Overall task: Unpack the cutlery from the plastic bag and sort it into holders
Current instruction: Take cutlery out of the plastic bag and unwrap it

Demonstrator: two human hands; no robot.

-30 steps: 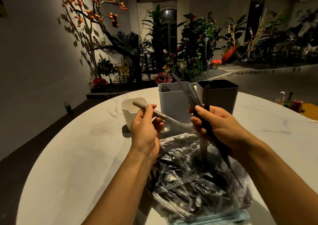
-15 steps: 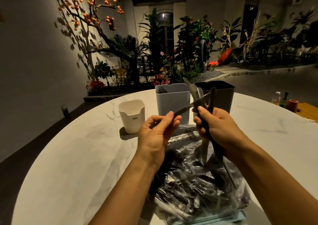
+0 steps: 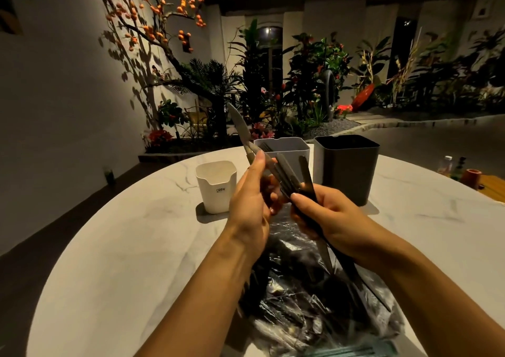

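At a round marble table [image 3: 114,247] by an indoor garden at night, I hold cutlery in both hands above the plastic bag [image 3: 314,307], which lies crumpled at six o'clock on the table, just under my wrists, with more dark cutlery showing dimly through the film. My right hand [image 3: 336,220] has its fingers curled round a bundle of dark cutlery [image 3: 289,176], the handles fanning up toward eleven o'clock and the far ends slanting down toward five o'clock over the bag. My left hand [image 3: 251,203] meets that bundle from the nine o'clock side, thumb and fingers pinching a knife [image 3: 240,131] whose pale blade points up toward eleven o'clock, in front of the plants. Three holders stand at twelve o'clock beyond my hands: a small white holder [image 3: 216,187] at eleven o'clock, set apart from the others; a taller light grey holder [image 3: 284,149] in the middle, with fork tines just visible inside its left corner; and a dark grey holder [image 3: 347,168] at one o'clock, just beside the light grey one, its inside too dark to read. At three o'clock, beyond the table's edge, small bottles [image 3: 453,166] and a red cup [image 3: 471,177] sit on a wooden surface.
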